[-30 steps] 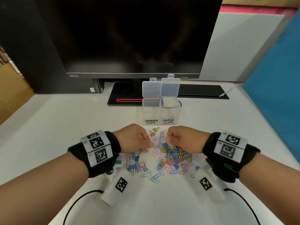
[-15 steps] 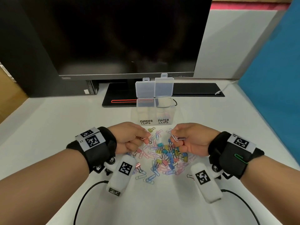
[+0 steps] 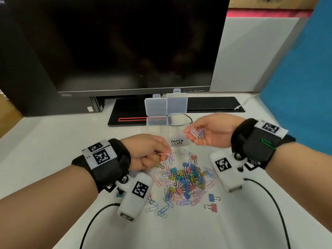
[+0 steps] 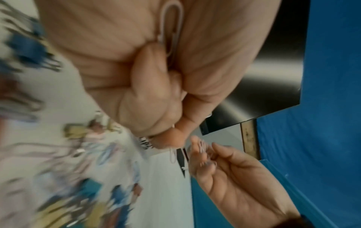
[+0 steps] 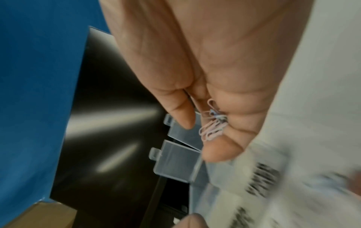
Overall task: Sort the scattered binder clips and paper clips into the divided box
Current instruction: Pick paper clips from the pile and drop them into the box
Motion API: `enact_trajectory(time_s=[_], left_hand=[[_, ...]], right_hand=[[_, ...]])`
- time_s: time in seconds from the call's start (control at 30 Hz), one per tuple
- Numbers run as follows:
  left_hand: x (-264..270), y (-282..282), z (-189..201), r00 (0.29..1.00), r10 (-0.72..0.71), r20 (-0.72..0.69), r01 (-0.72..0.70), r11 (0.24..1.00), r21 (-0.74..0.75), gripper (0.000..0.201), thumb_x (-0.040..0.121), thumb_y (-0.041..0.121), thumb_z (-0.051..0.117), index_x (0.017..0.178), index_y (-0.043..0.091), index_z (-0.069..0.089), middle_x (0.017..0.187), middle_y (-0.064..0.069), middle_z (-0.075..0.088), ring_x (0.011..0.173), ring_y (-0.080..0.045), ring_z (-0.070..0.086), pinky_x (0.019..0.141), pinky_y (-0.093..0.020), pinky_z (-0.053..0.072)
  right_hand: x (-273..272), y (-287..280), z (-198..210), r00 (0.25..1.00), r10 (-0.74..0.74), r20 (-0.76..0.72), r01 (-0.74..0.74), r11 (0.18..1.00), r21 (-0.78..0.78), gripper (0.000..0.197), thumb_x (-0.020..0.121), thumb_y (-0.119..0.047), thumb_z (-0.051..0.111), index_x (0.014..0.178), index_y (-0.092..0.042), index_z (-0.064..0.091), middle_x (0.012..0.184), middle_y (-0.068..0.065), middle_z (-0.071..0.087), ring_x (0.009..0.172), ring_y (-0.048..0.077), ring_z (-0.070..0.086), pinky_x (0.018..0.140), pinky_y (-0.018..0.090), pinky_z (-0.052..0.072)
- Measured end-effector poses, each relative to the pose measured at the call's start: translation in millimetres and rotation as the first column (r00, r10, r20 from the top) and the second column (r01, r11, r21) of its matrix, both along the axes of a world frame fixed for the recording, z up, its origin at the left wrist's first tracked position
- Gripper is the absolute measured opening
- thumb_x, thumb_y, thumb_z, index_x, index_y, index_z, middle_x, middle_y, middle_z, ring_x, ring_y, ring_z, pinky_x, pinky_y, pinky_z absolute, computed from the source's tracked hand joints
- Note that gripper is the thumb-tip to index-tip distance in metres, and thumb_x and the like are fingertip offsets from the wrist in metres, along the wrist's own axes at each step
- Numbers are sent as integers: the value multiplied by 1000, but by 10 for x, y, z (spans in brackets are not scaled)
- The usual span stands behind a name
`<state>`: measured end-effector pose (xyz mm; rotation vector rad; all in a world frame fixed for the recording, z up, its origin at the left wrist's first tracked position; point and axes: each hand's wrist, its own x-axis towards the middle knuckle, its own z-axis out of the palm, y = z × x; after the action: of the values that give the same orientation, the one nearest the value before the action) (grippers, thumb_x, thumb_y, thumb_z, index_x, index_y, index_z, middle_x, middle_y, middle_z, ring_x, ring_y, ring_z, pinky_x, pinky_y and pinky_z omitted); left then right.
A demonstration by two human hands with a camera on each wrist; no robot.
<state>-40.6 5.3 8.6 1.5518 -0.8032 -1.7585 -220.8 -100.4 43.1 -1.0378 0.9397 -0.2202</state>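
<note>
Right hand (image 3: 212, 131) palm up, fingers loosely cupped, cradling a bunch of paper clips (image 3: 196, 132) beside the box (image 3: 177, 135). Left hand (image 3: 146, 152) curled, pinching a pink clip (image 3: 165, 154). Pile (image 3: 185, 180) at six o'clock of box.

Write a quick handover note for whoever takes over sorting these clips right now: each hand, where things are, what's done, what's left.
Left hand: curled, pinching a pink paper clip above the pile's far edge.
Right hand: palm up, fingers relaxed, carrying a small bunch of paper clips near the divided box, at the compartment labelled PAPER CLIPS.
Box: both lids open; the contents cannot be made out.
Done: two loads of paper clips picked up, not yet dropped.
Left: drop both loads in the PAPER CLIPS side, then sort the mixed pile on the table, including two stray binder clips at its near right.
</note>
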Motion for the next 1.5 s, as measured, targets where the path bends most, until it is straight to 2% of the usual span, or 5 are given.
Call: enact_trajectory(time_s=[0.43, 0.67, 0.9, 1.07, 1.5], left_hand=[[-20, -532, 128, 977, 209, -31, -211, 965, -157, 20, 92, -1, 48, 75, 9, 49, 59, -7, 47, 32, -5, 25, 29, -11, 17], [-122, -739, 163, 967, 249, 59, -235, 954, -186, 18, 92, 0, 46, 77, 9, 45, 63, -8, 46, 31, -6, 25, 29, -13, 17], [-203, -965, 139, 903, 238, 358, -193, 969, -157, 19, 92, 6, 50, 74, 6, 55, 67, -5, 56, 42, -12, 29, 39, -19, 22], [-275, -976, 195, 902, 268, 339, -243, 963, -115, 17, 97, 23, 48, 97, 8, 57, 80, -8, 65, 39, -9, 30, 37, -17, 25], [-385, -1007, 266, 856, 181, 485, -155, 983, -94, 40, 101, 30, 40, 73, 5, 53, 68, -7, 57, 46, -12, 30, 35, -16, 23]], right_hand=[[472, -376, 207, 985, -44, -165, 25, 993, -119, 50, 95, 11, 15, 144, 12, 22, 153, 27, 22, 143, 38, 24, 113, 42, 27], [326, -334, 170, 876, 17, -481, -318, 771, -551, 25, 94, 4, 43, 109, -2, 62, 94, 13, 62, 84, 25, 64, 84, 39, 54], [214, -236, -108, 736, 43, -675, -610, 475, -634, 15, 86, -9, 60, 89, -8, 74, 92, 10, 72, 85, 26, 71, 79, 37, 60], [170, -209, -181, 782, 17, -623, -568, 430, -702, 15, 86, -9, 58, 86, -9, 73, 78, 1, 68, 66, 15, 63, 74, 30, 58], [110, -126, -226, 812, 37, -583, -547, 400, -735, 16, 89, -10, 56, 91, -10, 71, 74, -5, 60, 55, 1, 49, 58, 13, 43]])
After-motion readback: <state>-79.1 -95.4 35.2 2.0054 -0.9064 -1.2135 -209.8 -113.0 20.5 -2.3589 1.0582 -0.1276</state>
